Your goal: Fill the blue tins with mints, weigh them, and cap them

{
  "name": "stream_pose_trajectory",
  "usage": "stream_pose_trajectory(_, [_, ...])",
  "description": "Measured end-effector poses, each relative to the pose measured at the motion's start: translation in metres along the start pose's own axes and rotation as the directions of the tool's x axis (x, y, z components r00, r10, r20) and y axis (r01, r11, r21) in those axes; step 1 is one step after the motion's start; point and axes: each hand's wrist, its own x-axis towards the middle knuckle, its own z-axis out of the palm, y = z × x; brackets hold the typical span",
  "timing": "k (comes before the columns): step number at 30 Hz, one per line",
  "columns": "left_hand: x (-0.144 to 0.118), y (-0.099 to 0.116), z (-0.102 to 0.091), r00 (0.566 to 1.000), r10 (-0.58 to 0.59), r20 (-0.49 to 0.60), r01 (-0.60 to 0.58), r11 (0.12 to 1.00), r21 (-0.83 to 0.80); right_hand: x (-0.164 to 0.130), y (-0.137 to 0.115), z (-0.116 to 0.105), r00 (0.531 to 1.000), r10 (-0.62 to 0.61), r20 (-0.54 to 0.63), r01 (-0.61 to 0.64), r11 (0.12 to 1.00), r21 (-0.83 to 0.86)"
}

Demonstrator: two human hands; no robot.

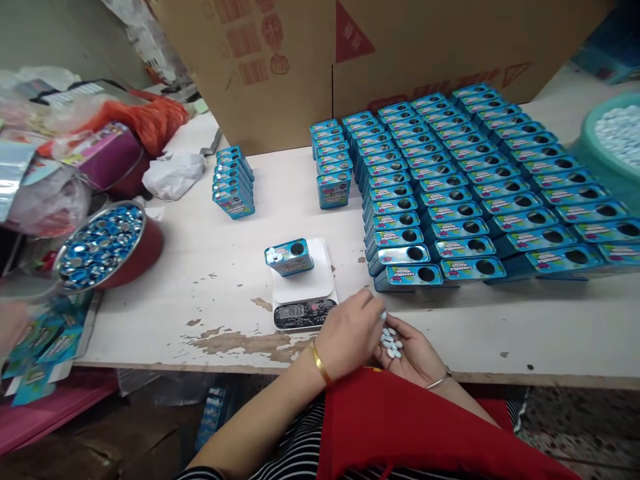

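My right hand is cupped palm up over the table's front edge, holding several small pale-blue candies. Over it, my left hand is closed in a pinch, with a bit of a candy showing at its fingertips. To the left of my hands, a white digital scale carries a blue candy tin. The tin stands upright with a round hole in its top, and a few candies lie on the top beside the hole. The digits on the scale's display are blurred.
Rows of open blue tins fill the right side; a shorter row stands left. A red bowl of metallic blue caps sits at left, a green tub of candies at far right. A large cardboard box stands behind.
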Motion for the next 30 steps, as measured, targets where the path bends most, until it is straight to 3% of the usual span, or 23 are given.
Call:
stream_pose_trajectory(5, [-0.022, 0.008, -0.006, 0.995, 0.094, 0.03, -0.096, 0.994, 0.049, -0.002, 0.005, 0.009, 0.995, 0.041, 0.095, -0.043, 0.999, 0.014])
stream_pose_trajectory(8, [-0.022, 0.007, -0.01, 0.991, 0.135, 0.018, -0.136, 0.989, 0.056, -0.004, 0.008, 0.024, 0.989, -0.009, 0.148, 0.007, 1.0, 0.013])
stream_pose_trajectory(11, [-0.019, -0.002, -0.017, 0.984, 0.161, -0.082, -0.153, 0.984, 0.09, -0.006, 0.012, 0.051, 0.984, -0.067, 0.166, 0.062, 0.997, 0.035])
stream_pose_trajectory(15, [-0.016, -0.018, -0.039, 0.943, 0.209, -0.257, -0.188, 0.977, 0.104, -0.006, 0.018, 0.095, 0.983, -0.128, 0.131, 0.121, 0.991, 0.062])
stream_pose_trajectory(19, [-0.013, -0.03, -0.061, 0.92, 0.252, -0.299, -0.21, 0.964, 0.165, -0.004, 0.023, 0.126, 0.979, -0.167, 0.12, 0.158, 0.984, 0.085])
stream_pose_trajectory(24, [-0.009, -0.039, -0.071, 0.937, 0.217, -0.272, -0.165, 0.965, 0.204, 0.001, 0.025, 0.133, 0.976, -0.131, 0.175, 0.107, 0.985, 0.137])
stream_pose_trajectory(30, [-0.005, -0.044, -0.071, 0.904, 0.277, -0.325, -0.228, 0.957, 0.18, 0.009, 0.022, 0.128, 0.963, -0.151, 0.225, 0.12, 0.982, 0.142])
